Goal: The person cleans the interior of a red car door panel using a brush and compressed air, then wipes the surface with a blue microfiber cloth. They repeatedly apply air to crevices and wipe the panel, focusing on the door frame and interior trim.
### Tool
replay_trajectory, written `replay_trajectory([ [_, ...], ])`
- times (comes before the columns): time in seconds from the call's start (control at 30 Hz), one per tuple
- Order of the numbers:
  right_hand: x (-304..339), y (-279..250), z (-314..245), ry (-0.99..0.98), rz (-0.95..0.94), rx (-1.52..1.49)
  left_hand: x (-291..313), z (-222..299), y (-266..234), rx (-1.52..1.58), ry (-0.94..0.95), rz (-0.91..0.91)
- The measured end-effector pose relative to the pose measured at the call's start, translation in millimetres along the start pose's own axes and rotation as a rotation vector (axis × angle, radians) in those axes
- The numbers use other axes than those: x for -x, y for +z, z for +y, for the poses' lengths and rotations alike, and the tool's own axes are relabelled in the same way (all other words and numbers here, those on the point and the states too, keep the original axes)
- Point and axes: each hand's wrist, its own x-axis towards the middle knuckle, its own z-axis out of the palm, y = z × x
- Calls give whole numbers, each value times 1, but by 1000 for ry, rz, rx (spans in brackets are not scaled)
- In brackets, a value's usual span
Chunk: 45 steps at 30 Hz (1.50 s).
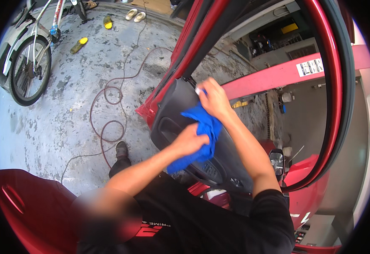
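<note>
A crumpled blue cloth (200, 157) lies against the dark inner panel (172, 98) of an open red car door. My left hand (191, 140) is closed on the middle of it, thumb stretched along the folds, slightly smeared by motion. Higher up, near the panel's top edge, my right hand (213, 100) has its fingers curled, with the cloth's upper end under the palm. A small white bit shows at its fingertips; I cannot make out what it is. Below the cloth are the window switches (210, 169) on the armrest.
The red window frame (350, 80) arches on my right, with a side mirror (276, 161) below. Beyond it runs a red beam (274, 78). A hose (93, 111) loops over the worn grey floor. A bicycle (32, 70) and loose shoes (135, 15) are farther off. Red bodywork (28, 207) stands at left.
</note>
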Motion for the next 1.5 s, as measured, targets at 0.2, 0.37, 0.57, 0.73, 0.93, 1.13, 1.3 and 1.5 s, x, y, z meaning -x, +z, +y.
replay_trajectory([
  [0.2,13,-6,0,41,36,-16,-13,18,-19,-15,-44,-78],
  [0.37,35,-29,-7,184,-168,86,5,4,-11,-152,-10,-147],
  [0.57,-22,10,-7,9,40,-53,-8,14,-30,58,-7,-4],
  [0.73,62,-34,1,211,-110,64,-6,10,-14,-122,-79,-237],
  [0.93,61,-27,3,239,-162,83,6,1,13,-259,-49,-206],
  [1.13,7,9,5,-11,50,-32,-21,13,3,-85,-44,-49],
  [1.3,132,-47,21,259,-85,16,-5,-19,52,-242,-136,-280],
  [1.5,120,-36,22,259,-143,51,10,-16,35,-276,-201,-234],
])
